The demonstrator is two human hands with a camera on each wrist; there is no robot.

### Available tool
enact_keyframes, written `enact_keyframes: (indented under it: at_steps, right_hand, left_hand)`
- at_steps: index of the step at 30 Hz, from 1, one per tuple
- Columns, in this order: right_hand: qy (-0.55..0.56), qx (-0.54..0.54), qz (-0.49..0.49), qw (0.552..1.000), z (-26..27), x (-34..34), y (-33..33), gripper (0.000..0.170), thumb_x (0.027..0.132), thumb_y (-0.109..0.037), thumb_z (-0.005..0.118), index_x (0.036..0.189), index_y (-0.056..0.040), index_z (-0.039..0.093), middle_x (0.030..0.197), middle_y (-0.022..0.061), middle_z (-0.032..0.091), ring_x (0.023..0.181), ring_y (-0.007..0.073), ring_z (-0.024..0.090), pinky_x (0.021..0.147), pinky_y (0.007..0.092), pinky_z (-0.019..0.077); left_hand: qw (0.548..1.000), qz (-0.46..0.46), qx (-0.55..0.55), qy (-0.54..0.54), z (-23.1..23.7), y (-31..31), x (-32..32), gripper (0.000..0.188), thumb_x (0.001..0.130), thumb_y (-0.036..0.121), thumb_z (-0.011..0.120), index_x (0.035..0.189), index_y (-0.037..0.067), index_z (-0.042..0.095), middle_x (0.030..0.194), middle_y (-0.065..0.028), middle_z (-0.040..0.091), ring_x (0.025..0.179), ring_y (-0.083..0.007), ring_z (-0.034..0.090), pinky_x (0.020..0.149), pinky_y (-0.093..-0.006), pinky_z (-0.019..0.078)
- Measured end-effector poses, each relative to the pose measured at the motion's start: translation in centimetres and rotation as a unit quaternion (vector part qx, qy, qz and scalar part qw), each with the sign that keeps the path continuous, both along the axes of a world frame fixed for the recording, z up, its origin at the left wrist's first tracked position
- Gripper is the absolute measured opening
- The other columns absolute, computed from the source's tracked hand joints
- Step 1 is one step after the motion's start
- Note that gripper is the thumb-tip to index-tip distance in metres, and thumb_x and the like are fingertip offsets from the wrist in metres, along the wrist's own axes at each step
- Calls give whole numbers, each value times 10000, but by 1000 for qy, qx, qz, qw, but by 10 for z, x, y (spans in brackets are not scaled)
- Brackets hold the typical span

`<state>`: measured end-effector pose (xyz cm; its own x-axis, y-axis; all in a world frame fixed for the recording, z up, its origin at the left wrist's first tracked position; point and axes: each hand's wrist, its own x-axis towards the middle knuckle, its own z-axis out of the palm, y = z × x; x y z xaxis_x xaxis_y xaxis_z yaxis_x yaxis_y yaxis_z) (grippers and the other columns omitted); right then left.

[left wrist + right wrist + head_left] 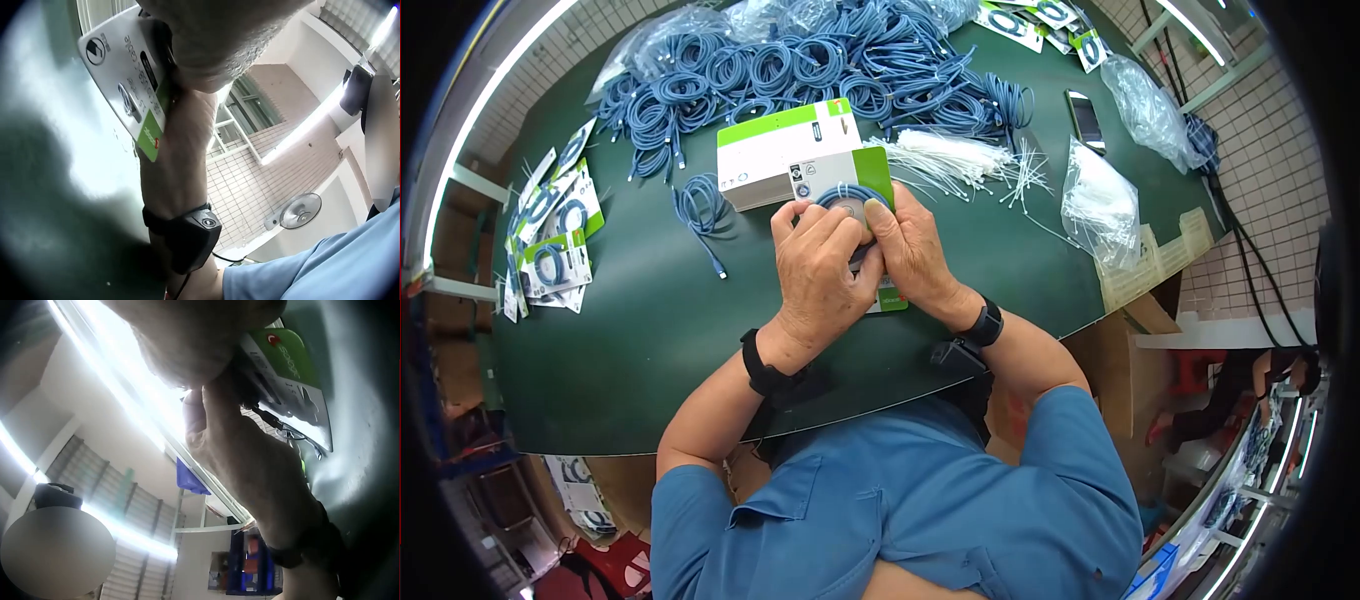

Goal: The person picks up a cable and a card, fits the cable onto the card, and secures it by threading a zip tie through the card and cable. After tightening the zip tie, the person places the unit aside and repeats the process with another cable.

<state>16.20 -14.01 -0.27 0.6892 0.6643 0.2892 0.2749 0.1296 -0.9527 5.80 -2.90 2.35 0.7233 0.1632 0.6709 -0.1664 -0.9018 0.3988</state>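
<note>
While a flat white-and-green card is clamped by left fingers and right fingers, coiled blue cable between them is apparently being fastened; next, steadiness seems needed.

The held card bears "cable", upside down in dark print on white. Lettering on its green band, beside a red logo, is blurred; the white box's print is too small.
</note>
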Motion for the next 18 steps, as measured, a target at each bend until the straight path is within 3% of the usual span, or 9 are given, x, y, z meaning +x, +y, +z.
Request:
enact_keyframes:
  at_steps: [6, 9, 10, 11, 13, 14, 15, 17, 18]
  right_hand:
    - [40, 33, 9, 999, 3, 18, -4, 389, 1130, -327, 499, 1270, 15, 619, 1053, 79, 710, 921, 113, 626, 814, 284, 530]
    - [109, 91, 15, 990, -2, 20, -5, 375, 1118, -335, 526, 1201, 19, 620, 969, 88, 710, 870, 135, 615, 778, 305, 523]
    - [108, 84, 21, 990, 0, 19, -6, 364, 1123, -316, 512, 1230, 13, 622, 1006, 74, 707, 892, 121, 613, 792, 294, 521]
    - [107, 76, 30, 991, 2, 17, -7, 356, 1127, -297, 497, 1260, 8, 625, 1042, 60, 705, 913, 107, 611, 806, 282, 520]
    - [102, 67, 51, 991, 7, 16, -7, 353, 1132, -278, 483, 1290, 2, 627, 1078, 46, 702, 935, 93, 609, 820, 271, 518]
    - [58, 32, 28, 997, 9, 12, -10, 347, 1122, -281, 503, 1254, 13, 631, 1038, 53, 702, 909, 103, 604, 802, 283, 519]
    - [11, 5, 11, 1000, 13, 9, -9, 345, 1113, -285, 523, 1219, 24, 634, 998, 60, 701, 884, 113, 600, 783, 296, 519]
    - [22, -18, 26, 999, 13, 5, -9, 327, 1106, -255, 528, 1236, 26, 632, 1007, 55, 697, 896, 104, 596, 789, 292, 519]
    - [41, -13, 36, 998, 12, 2, -8, 319, 1103, -249, 535, 1239, 23, 634, 1020, 43, 693, 908, 90, 587, 794, 284, 515]
  left_hand:
    - [996, -56, 8, -67, 12, 13, -29, 365, 796, 71, 831, 1134, 46, 694, 988, -104, 648, 901, -275, 640, 896, -439, 499]
    - [975, 0, -215, -49, 4, 18, -46, 523, 887, 134, 814, 1345, 19, 589, 1146, -101, 678, 996, -205, 653, 880, -366, 539]
    - [976, 1, -215, -46, 2, 21, -48, 523, 887, 134, 814, 1345, 19, 589, 1146, -101, 678, 996, -205, 653, 880, -366, 539]
    - [931, -36, -362, 15, 0, 24, -49, 500, 912, 119, 789, 1354, 10, 581, 1142, -97, 675, 1000, -202, 659, 865, -351, 554]
    - [767, -103, -622, 119, -4, 29, -53, 454, 963, 89, 739, 1372, -8, 566, 1134, -88, 669, 1007, -197, 670, 834, -321, 585]
    - [739, -115, -649, 139, -6, 27, -53, 439, 968, 88, 732, 1363, -13, 569, 1163, -87, 673, 1027, -173, 668, 835, -314, 587]
    - [715, -124, -671, 152, -7, 24, -52, 425, 972, 87, 726, 1353, -19, 571, 1193, -87, 676, 1047, -149, 666, 835, -307, 589]
    - [779, -152, -585, 168, -16, 21, -51, 391, 965, 96, 745, 1308, -22, 598, 1181, -82, 696, 1026, -123, 664, 804, -296, 588]
    - [756, -154, -609, 184, -12, 18, -52, 332, 963, 92, 746, 1247, -32, 624, 1134, -65, 713, 995, -113, 666, 844, -298, 588]
